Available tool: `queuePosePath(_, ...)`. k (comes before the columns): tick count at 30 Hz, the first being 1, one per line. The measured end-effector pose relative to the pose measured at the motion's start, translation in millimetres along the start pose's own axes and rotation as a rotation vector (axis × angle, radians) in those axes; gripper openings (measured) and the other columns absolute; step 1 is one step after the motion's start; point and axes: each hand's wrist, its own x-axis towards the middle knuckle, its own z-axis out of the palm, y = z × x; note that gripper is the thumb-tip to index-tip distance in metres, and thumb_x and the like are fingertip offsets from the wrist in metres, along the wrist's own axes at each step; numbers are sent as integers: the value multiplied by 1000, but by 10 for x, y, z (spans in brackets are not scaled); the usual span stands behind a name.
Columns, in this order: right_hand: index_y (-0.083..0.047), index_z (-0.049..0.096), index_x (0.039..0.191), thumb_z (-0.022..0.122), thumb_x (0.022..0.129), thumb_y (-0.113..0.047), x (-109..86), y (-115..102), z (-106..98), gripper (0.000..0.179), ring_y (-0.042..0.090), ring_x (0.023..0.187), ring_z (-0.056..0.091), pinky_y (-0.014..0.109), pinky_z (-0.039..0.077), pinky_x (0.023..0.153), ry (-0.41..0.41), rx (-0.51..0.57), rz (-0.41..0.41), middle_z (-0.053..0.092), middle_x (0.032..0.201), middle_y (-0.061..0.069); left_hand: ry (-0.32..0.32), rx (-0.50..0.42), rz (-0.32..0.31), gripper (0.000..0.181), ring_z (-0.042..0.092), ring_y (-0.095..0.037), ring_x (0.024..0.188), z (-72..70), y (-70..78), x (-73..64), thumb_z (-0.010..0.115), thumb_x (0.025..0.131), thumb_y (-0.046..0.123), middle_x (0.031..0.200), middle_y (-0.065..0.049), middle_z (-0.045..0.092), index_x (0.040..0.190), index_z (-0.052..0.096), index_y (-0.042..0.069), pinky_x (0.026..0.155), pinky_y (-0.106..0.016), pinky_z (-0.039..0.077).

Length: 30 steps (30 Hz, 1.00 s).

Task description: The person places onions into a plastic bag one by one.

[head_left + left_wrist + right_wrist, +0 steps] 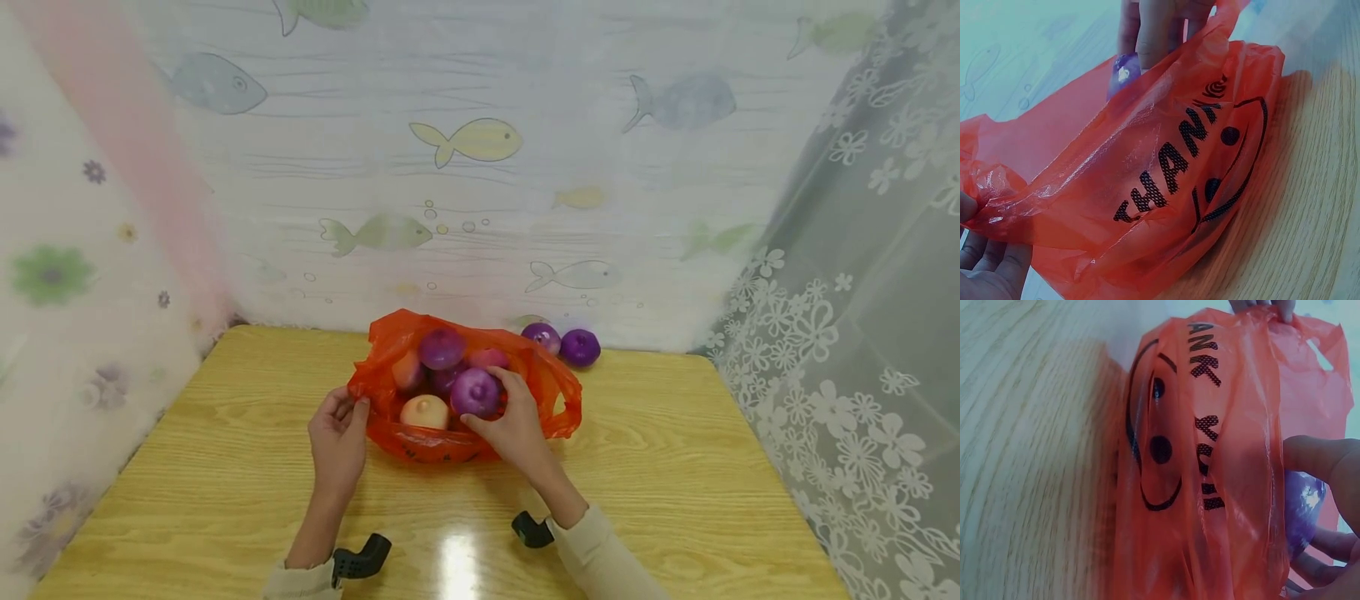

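Note:
A red plastic bag (442, 448) lies with its mouth spread on the wooden table. My left hand (341, 433) pinches the bag's left rim between thumb and fingers. Over the bag's opening, my right hand (517, 421) curls thumb and fingers round a purple onion (474, 393). Beside that onion in the bag are a pale onion (425, 412), another purple onion (442, 348) and several more, partly covered. In the right wrist view, the bag's front wall hides part of the held onion (1302, 503). Black lettering and a smiley print show on the bag (1166, 165).
Two purple onions, one lighter (542, 338) and one darker (581, 347), sit outside the bag at the table's back edge. Behind the wooden table (660, 467) hangs a fish-print curtain (480, 192). A lace curtain (847, 400) borders the right side. Each wrist wears a black device.

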Motion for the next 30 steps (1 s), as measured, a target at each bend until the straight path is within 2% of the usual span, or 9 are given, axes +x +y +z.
queuePosePath(10, -4, 54, 140, 91, 74, -16, 107, 8, 11, 76, 36, 126, 54, 54, 47, 108, 27, -1, 24, 57, 136, 17, -5, 8, 12, 19, 68, -4, 90, 6, 3, -1, 55, 100, -4, 97, 6, 69, 116, 59, -14, 83, -14, 56)
queuePosePath(18, -4, 54, 138, 90, 74, -18, 148, 24, 37, 75, 37, 125, 54, 55, 47, 108, 11, -21, 34, 55, 135, 19, -1, -14, 10, 16, 69, -5, 89, 11, -6, 2, 56, 100, -4, 96, 5, 70, 113, 60, -13, 82, -15, 56)
queuePosePath(30, -8, 50, 142, 88, 79, -20, 145, 36, 48, 75, 38, 129, 50, 58, 45, 109, -44, -38, 119, 51, 139, 18, -17, -13, -2, 17, 69, -6, 93, 14, -4, -13, 56, 101, -3, 100, 3, 70, 114, 60, -13, 84, -16, 56)
